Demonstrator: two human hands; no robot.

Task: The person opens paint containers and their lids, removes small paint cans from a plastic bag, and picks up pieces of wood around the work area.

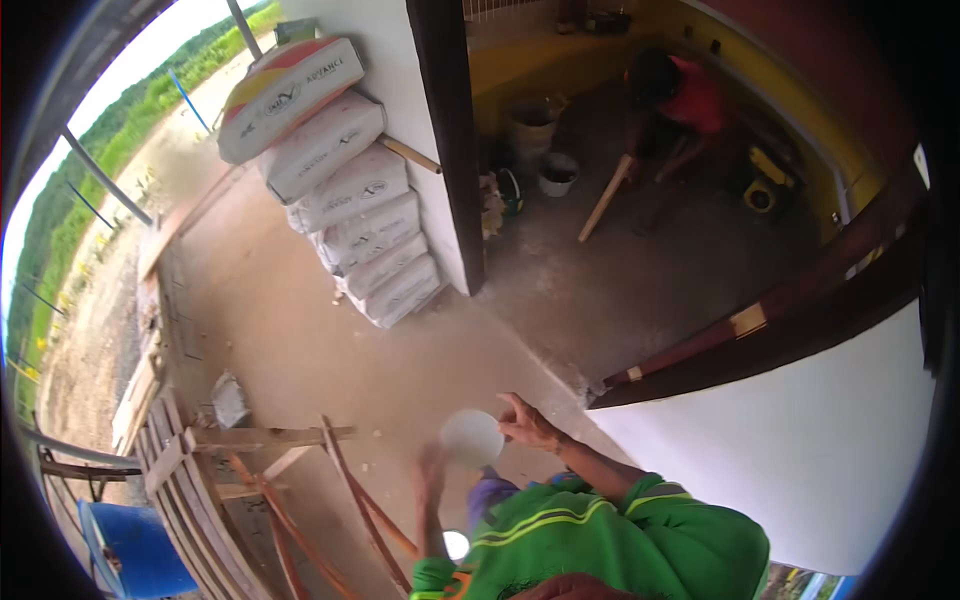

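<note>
In front of my body is a pale, round, disc-like thing [472, 437]; whether it is a lid or the top of a container does not show. My right hand [532, 424] is at its right edge, thumb and fingers bent around the rim, and appears to grip it. On the other side, my left hand [432, 465] is beside the lower left edge. Motion smears its fingers, so its hold on the rim cannot be made out. Both forearms reach forward from green sleeves with yellow stripes.
Left of me stands a wooden trestle [265, 438], with a blue drum [140, 548] beyond it. Stacked bags [360, 190] lean by a wall ahead. A dark-framed doorway opens to a room with a crouching person [690, 100], buckets [557, 174] and a timber length [606, 198].
</note>
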